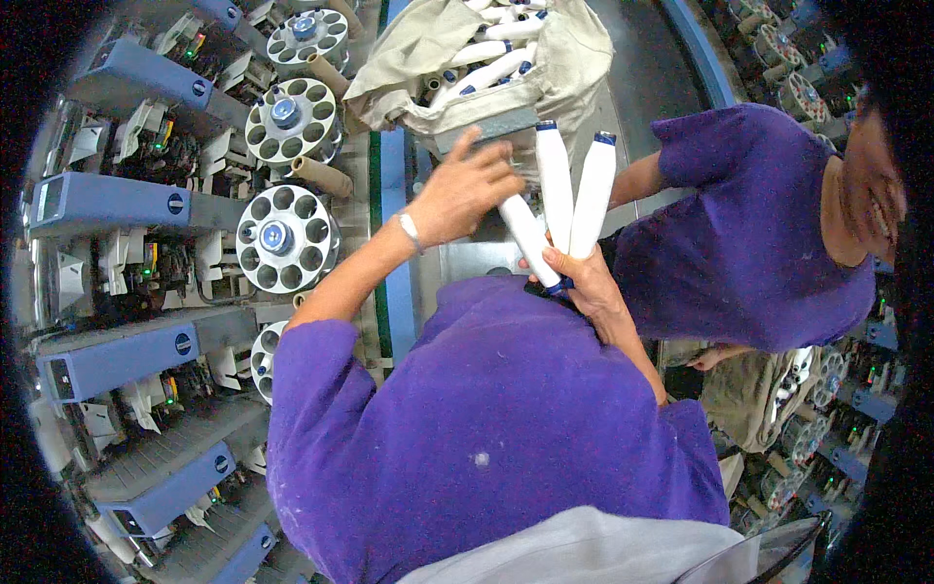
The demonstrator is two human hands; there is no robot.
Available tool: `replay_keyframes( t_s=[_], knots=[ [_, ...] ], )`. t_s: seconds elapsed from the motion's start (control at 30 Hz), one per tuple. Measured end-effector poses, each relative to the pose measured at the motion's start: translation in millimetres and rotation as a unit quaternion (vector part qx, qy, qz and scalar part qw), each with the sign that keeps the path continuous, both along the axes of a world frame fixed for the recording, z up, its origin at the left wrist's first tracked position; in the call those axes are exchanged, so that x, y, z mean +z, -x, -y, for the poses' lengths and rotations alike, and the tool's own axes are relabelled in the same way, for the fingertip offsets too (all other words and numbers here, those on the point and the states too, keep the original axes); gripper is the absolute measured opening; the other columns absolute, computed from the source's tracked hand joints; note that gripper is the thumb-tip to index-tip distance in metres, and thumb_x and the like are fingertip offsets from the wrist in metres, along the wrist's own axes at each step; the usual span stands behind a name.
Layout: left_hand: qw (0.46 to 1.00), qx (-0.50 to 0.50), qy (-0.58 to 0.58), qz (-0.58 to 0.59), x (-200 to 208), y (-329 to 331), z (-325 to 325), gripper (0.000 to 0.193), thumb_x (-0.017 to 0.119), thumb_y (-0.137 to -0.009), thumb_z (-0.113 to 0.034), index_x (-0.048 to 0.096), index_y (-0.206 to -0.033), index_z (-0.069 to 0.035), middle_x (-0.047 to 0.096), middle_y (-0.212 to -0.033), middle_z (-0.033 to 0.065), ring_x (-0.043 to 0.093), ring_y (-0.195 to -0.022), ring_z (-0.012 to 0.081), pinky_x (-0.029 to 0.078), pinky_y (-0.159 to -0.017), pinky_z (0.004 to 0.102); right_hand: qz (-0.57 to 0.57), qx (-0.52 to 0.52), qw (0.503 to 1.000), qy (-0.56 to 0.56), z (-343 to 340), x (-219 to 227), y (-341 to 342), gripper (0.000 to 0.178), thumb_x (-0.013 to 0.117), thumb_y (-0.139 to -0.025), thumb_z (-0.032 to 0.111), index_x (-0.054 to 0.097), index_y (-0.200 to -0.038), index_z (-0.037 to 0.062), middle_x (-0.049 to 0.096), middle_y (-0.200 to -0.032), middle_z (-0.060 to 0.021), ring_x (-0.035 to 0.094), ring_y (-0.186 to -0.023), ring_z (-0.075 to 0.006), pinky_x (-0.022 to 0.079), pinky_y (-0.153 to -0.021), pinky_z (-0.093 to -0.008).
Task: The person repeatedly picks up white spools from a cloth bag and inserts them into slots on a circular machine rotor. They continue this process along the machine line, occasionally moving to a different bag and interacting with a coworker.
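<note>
My right hand [588,282] is closed around the lower ends of several white yarn bobbins. Two of them, a middle bobbin [556,180] and a right bobbin [592,195], fan upward and show blue tips. The left bobbin [530,240] leans towards my left hand [469,190], its blue end down by my right palm. My left fingers are spread beside that bobbin's upper end, which they partly cover; whether they touch it is unclear. Beyond my hands, a beige cloth sack [579,49] holds many more white bobbins [491,73].
On the left runs a row of blue winding machine units [117,201] with round bobbin magazines [285,238] and brown paper tubes [321,177]. A co-worker in a purple shirt [739,234] stands close on my right. Behind them lies another cloth sack [754,394] with bobbins.
</note>
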State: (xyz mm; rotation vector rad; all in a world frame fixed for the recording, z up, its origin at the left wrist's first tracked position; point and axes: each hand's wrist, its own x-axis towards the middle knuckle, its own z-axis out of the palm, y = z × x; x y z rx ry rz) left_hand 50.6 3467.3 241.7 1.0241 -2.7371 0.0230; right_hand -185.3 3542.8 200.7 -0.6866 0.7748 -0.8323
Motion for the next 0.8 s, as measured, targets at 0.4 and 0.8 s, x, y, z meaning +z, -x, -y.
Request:
replay_keyframes(
  t_s=[0.4, 0.8],
  knots=[
    [0.712, 0.365, -0.344, -0.491, -77, -10, -81, 0.026, 0.075, -0.079, -0.029, 0.061, -0.081, -0.007, 0.060, -0.066, 0.0039, 0.056, -0.053, 0.0145, 0.043, -0.047, 0.0317, -0.210, -0.043, 0.977, 0.000, 18, -2, 4, 0.021, 0.068, -0.085, 0.013, 0.058, -0.099, 0.0003, 0.056, -0.068, -0.0005, 0.045, -0.048, -0.0053, 0.034, -0.040, -0.0209],
    [0.209, 0.445, -0.254, -0.833, -60, -45, -199, 0.017, 0.049, -0.099, -0.022, 0.047, -0.106, -0.007, 0.045, -0.078, -0.0017, 0.042, -0.063, 0.0083, 0.038, -0.055, 0.0247, -0.185, 0.343, 0.919, 0.062, 25, -32, -128, 0.038, 0.067, -0.079, 0.005, 0.049, -0.111, -0.0026, 0.050, -0.069, -0.0014, 0.044, -0.045, -0.0090, 0.036, -0.035, -0.0256]
  ],
)
